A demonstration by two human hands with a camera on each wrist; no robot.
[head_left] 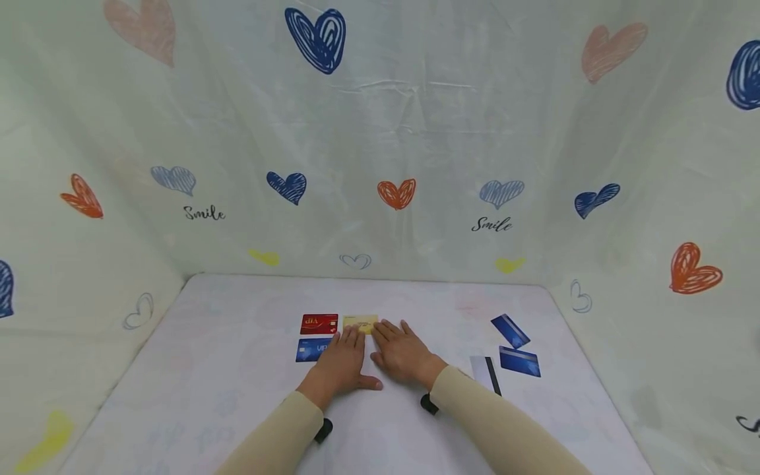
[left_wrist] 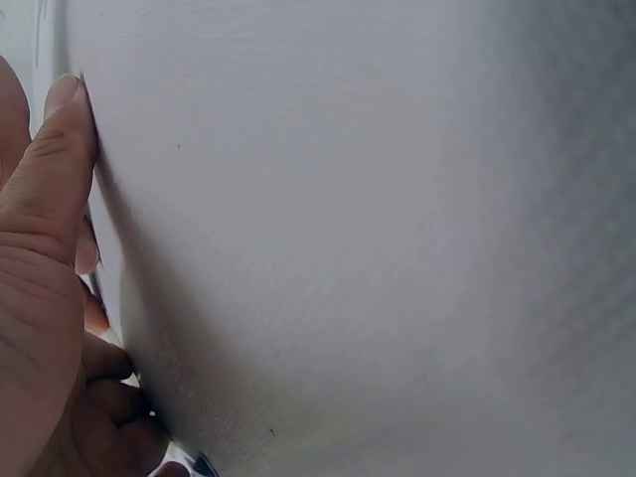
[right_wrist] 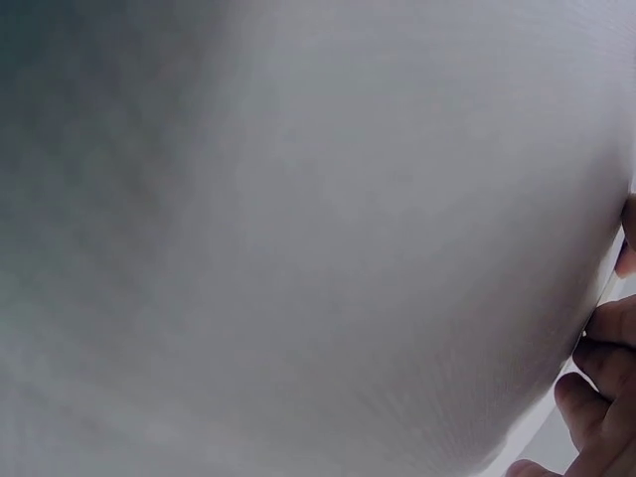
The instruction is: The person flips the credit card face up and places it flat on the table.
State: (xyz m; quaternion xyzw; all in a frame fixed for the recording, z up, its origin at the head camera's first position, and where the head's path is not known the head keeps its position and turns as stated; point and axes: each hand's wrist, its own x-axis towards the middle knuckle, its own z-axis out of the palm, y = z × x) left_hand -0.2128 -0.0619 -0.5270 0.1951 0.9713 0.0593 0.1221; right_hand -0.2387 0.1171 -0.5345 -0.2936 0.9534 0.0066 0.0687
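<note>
A yellow card (head_left: 359,320) lies flat on the white table, its near edge partly covered by fingertips. My left hand (head_left: 340,368) rests palm down with straight fingers at the card's lower left and its thumb out to the right. From the other side my right hand (head_left: 405,354) reaches the lower right corner, fingers extended. Left of the yellow card is a red VIP card (head_left: 318,324). Below the red one, a blue VIP card (head_left: 310,349) is partly hidden by my left hand. Both wrist views show mainly tabletop, with left fingers (left_wrist: 62,149) and right fingers (right_wrist: 606,373) at the edges.
On the right side of the table (head_left: 237,369) lie two blue cards with stripes, one tilted (head_left: 510,330) and one nearer (head_left: 519,361). A white card with a black stripe (head_left: 483,373) is partly behind my right sleeve. A curtain with printed hearts surrounds the table.
</note>
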